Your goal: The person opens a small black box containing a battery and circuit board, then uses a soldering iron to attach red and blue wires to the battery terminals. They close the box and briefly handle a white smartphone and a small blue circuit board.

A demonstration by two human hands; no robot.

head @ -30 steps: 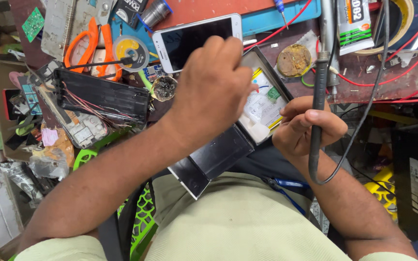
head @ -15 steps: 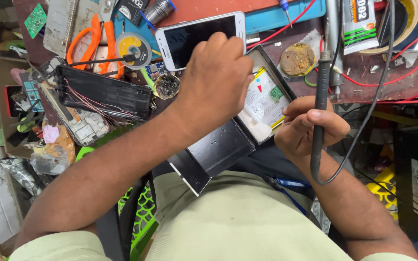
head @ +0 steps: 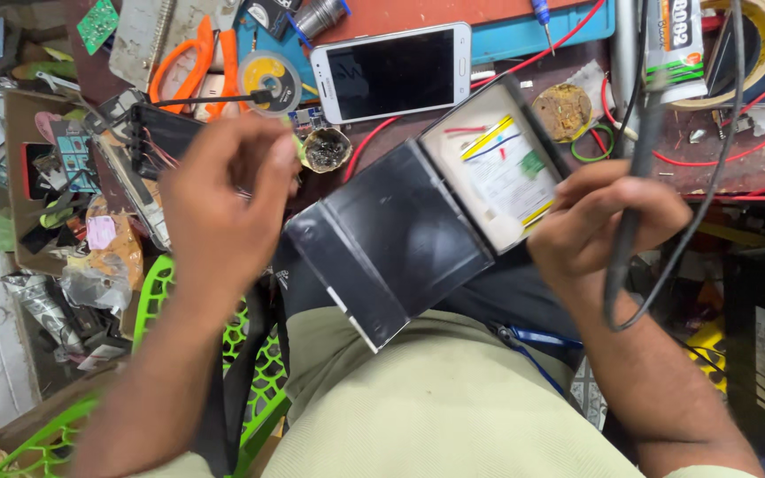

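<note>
**Cluttered repair bench, soldering tool in right hand**

Surface: dark reddish-brown workbench (head: pixel 453 13), packed w/ parts & tools, seen from above. A blue mat (head: pixel 524 40) lies along the far edge, w/ a white smartphone (head: pixel 393 73) face up, screen dark, just in front of it.

Black battery box (head: pixel 427 221) sits at the bench's near edge, right above the person's lap, tilted diagonally. Its open end shows a white inner face w/ yellow, red & green bits.

Right hand (head: pixel 599 226) is closed around a black soldering iron (head: pixel 635 177), held like a pen, tip pointing away from the body; the black cord loops down past the wrist. Hand rests against the box's open end.

Left hand (head: pixel 223 199) hovers left of the box, blurred, fingers curled loosely; cannot tell if it holds anything. Behind it lies a black circuit unit (head: pixel 166 133) w/ thin wires.

Around: orange-handled pliers (head: pixel 197 62) at far left, a solder-wick reel (head: pixel 269 81) beside them, a small round tin (head: pixel 325 149) of dark flux near the phone, a brass-wool tip cleaner (head: pixel 564 111) right of the box, red wires (head: pixel 728 159) across the right side, a glue tube (head: pixel 676 44) & tape roll (head: pixel 759 44) at far right. Left edge: scrap boards, foil, plastic bags. A green plastic chair (head: pixel 157 301) shows below the left arm.
</note>
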